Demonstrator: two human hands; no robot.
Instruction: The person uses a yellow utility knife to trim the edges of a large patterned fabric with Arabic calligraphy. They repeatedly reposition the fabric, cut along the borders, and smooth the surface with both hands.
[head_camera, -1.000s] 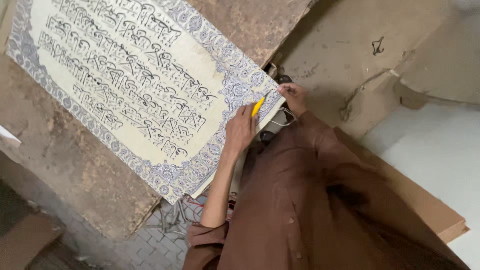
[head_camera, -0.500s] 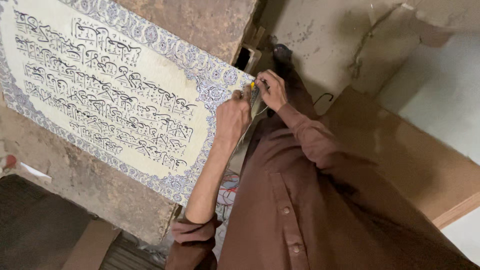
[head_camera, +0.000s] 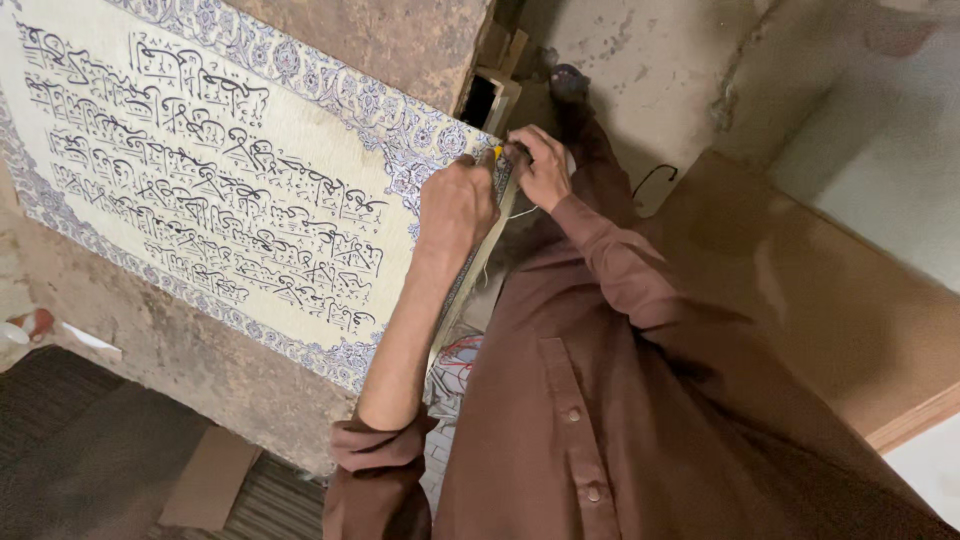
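left hand (head_camera: 455, 205) and right hand (head_camera: 542, 165) pinch the yellow tool (head_camera: 497, 152) at the panel (head_camera: 200, 190) corner, axis unclear.

Cracked plaster wall (head_camera: 650, 70), wooden board (head_camera: 800, 290)

A worn brown table top (head_camera: 180, 350) was seen beneath, with a flat piece of cardboard (head_camera: 208, 478) lying on the dark floor below. A tan board (head_camera: 830, 300) was leaned beside a pale, cracked wall (head_camera: 650, 70).

Cream calligraphy sheet (head_camera: 200, 190), blue floral border, lies flat and tilted; yellow-tipped tool (head_camera: 497, 152) at its right corner.
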